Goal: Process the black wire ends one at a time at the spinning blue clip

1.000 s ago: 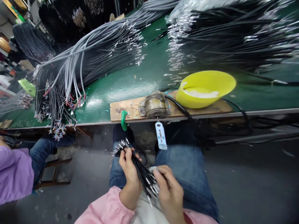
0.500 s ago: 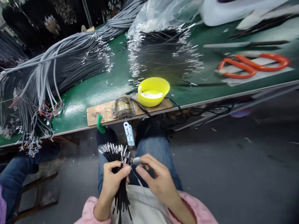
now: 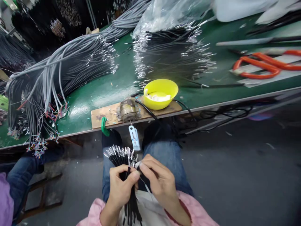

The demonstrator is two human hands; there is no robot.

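Note:
In the head view my left hand [image 3: 121, 185] is closed around a bundle of black wires [image 3: 118, 153] with silvery bare tips fanned out at the top. Its thumb and forefinger pinch near the bundle's right side. My right hand [image 3: 160, 175] is closed too, its thumb and fingertips pinching a small whitish piece [image 3: 138, 164] beside the wire tips. Fingers partly cover this piece, so its kind is unclear. A thin pale strand [image 3: 146, 185] hangs down between the hands. Just above the bundle, a light-blue clip [image 3: 134, 138] hangs from a small motor [image 3: 128, 110].
On the green table [image 3: 82, 108] a wooden board [image 3: 97, 120] carries the motor and a yellow bowl [image 3: 162, 106] with white bits inside. Behind are piled black wires [image 3: 169, 59] and grey cables [image 3: 47, 75]. Orange-handled scissors [image 3: 261, 67] lie right. Another person's leg [image 3: 21, 185] is at left.
My right fingertips have come closer to my left, and the pale piece in them now shows less. The whole view has shifted slightly, moving everything rightward.

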